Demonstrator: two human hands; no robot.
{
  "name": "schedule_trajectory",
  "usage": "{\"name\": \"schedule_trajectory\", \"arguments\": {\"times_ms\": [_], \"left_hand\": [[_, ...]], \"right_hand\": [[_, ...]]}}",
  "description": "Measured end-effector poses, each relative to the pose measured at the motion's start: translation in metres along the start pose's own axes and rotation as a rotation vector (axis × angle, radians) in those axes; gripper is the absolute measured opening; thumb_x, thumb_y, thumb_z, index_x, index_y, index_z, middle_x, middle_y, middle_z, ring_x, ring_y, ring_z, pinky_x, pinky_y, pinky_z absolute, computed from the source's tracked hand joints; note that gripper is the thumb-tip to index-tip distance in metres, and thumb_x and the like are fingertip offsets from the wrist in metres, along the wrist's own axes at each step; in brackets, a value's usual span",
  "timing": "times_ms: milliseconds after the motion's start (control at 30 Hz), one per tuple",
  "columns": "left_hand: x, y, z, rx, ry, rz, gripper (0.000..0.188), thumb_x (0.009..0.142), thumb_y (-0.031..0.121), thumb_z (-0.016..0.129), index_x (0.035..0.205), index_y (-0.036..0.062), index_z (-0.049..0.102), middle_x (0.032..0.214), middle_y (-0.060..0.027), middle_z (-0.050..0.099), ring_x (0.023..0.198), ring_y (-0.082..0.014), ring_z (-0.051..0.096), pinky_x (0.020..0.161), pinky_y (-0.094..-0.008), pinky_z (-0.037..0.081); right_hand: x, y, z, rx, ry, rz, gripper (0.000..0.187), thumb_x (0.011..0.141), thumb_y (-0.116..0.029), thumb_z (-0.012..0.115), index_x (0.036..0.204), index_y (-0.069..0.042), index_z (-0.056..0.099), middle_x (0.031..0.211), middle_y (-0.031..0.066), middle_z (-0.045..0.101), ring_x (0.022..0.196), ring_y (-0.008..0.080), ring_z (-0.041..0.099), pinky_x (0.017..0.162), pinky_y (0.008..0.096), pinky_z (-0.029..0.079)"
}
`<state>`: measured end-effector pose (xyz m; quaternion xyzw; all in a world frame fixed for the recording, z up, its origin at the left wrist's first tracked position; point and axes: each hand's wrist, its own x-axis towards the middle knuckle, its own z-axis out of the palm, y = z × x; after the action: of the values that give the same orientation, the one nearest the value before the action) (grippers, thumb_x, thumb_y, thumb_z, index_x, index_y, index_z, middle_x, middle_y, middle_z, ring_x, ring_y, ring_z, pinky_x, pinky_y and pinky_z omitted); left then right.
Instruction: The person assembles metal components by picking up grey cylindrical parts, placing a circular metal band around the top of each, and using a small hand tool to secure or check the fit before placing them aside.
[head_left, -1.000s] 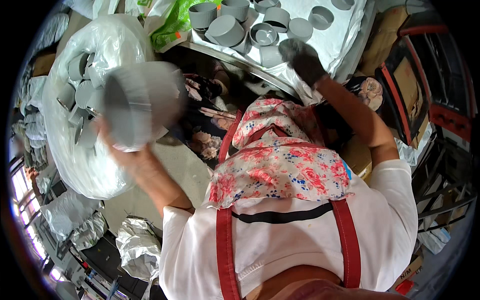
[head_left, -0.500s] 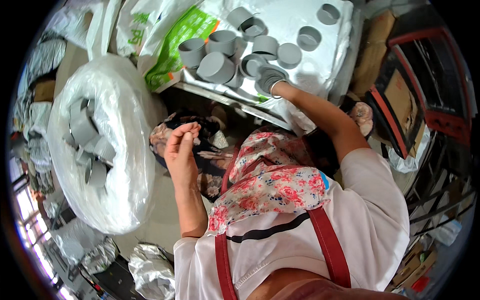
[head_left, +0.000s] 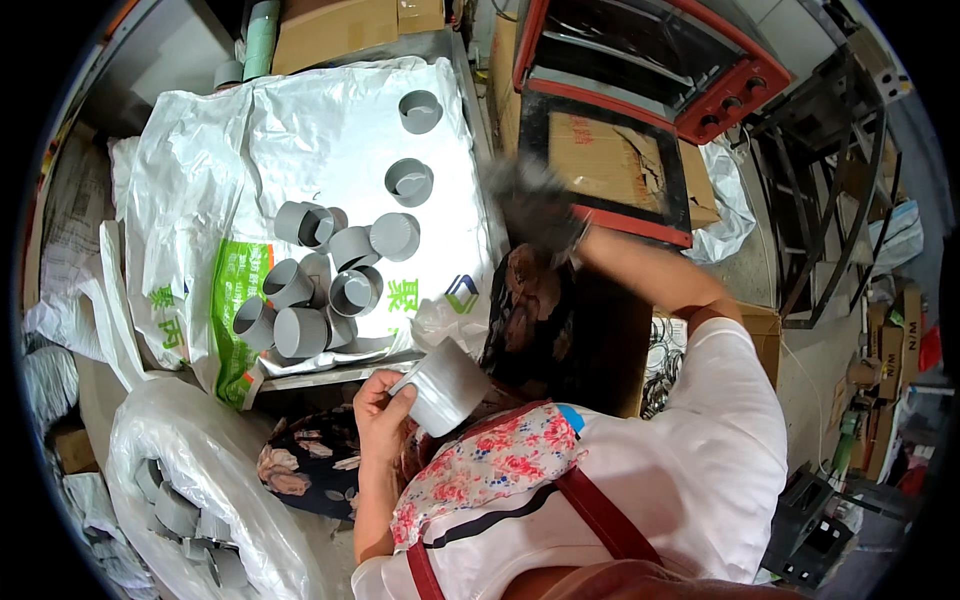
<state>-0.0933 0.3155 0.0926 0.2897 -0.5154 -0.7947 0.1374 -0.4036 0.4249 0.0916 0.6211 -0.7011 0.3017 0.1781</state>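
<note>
My left hand (head_left: 382, 415) pinches the rim of a grey plastic pipe fitting (head_left: 447, 388), a short wide tube, between thumb and fingers. It is held tilted in front of my floral apron (head_left: 500, 450). My right hand (head_left: 538, 207), in a dark grey glove, is smeared by motion beside the lowered door (head_left: 610, 168) of a red toaster oven (head_left: 650, 50); its fingers do not show clearly. On the white plastic sheet (head_left: 330, 130) covering the table, several more grey fittings (head_left: 300, 332) sit in a loose cluster, with two others (head_left: 410, 182) farther back.
A clear plastic sack (head_left: 255, 500) with grey fittings inside stands at the lower left. Cardboard boxes (head_left: 340, 35) lie behind the table. Black metal racks (head_left: 830, 200) stand on the right. Cardboard covers the oven door's inner side.
My left hand, empty before, now holds a grey fitting. My right hand has left the cluster and moved right to the oven door. The view has swung to the right.
</note>
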Motion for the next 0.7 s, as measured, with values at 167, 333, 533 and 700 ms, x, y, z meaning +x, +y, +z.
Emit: {"name": "schedule_trajectory", "arguments": {"times_ms": [167, 333, 533, 700], "left_hand": [[-0.001, -0.006, 0.003, -0.279, 0.166, -0.042, 0.008, 0.077, 0.008, 0.057, 0.077, 0.0021, 0.052, 0.073, -0.0054, 0.058, 0.064, -0.0117, 0.053, 0.061, -0.0255, 0.043], [0.001, -0.008, -0.001, -0.418, 0.298, -0.061, 0.012, 0.076, 0.015, 0.057, 0.078, 0.0035, 0.052, 0.078, -0.0072, 0.057, 0.072, -0.0173, 0.054, 0.069, -0.0293, 0.044], [0.011, 0.001, 0.014, -0.364, 0.264, -0.036, 0.017, 0.078, 0.018, 0.058, 0.072, 0.0056, 0.048, 0.073, -0.0043, 0.054, 0.068, -0.0141, 0.051, 0.067, -0.027, 0.042], [0.014, -0.005, 0.007, -0.293, 0.231, -0.01, 0.014, 0.078, 0.011, 0.059, 0.071, 0.0056, 0.048, 0.068, 0.0006, 0.051, 0.063, -0.0086, 0.048, 0.062, -0.023, 0.039]], "right_hand": [[0.014, 0.206, -0.079, -0.404, 0.417, 0.663, 0.028, 0.077, -0.032, 0.056, 0.092, -0.01, 0.063, 0.093, 0.0162, 0.061, 0.089, 0.0319, 0.057, 0.078, 0.0367, 0.044], [0.006, 0.325, -0.121, -0.898, -0.073, 0.914, 0.033, 0.078, -0.036, 0.054, 0.095, -0.009, 0.062, 0.092, 0.0163, 0.061, 0.088, 0.0345, 0.056, 0.079, 0.0391, 0.044], [0.01, 0.361, -0.123, -0.806, -0.581, 1.001, 0.034, 0.08, -0.035, 0.051, 0.096, -0.007, 0.061, 0.092, 0.0172, 0.06, 0.088, 0.0358, 0.056, 0.078, 0.041, 0.044], [0.014, 0.286, -0.126, -0.645, -0.038, 0.761, 0.033, 0.081, -0.032, 0.05, 0.096, -0.004, 0.059, 0.089, 0.021, 0.059, 0.088, 0.0368, 0.055, 0.078, 0.0414, 0.043]]}}
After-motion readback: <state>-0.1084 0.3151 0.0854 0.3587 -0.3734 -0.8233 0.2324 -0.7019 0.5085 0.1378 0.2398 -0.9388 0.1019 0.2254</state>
